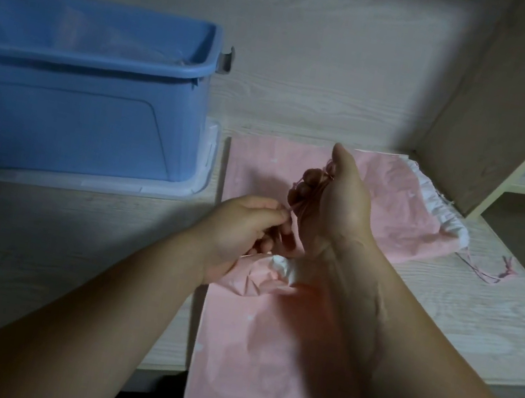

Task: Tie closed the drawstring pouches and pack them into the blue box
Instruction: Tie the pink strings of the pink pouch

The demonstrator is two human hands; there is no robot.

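Observation:
A pink drawstring pouch [262, 355] hangs over the table's front edge, its gathered white-lined mouth up between my hands. My left hand [242, 230] pinches its thin pink cord near the mouth. My right hand [333, 203] is raised just above, fingers curled with the cord wound round them. A second pink pouch [403, 201] lies flat behind, its white-lined mouth to the right and its cord [488, 271] loose on the table. The blue box [78, 105] stands at the left, with pale fabric dimly visible inside.
The blue box sits on a clear lid or tray [203, 168]. A wooden shelf unit [513, 102] rises at the right, with white items on its shelves. The wooden table [37, 248] runs along a wooden back wall.

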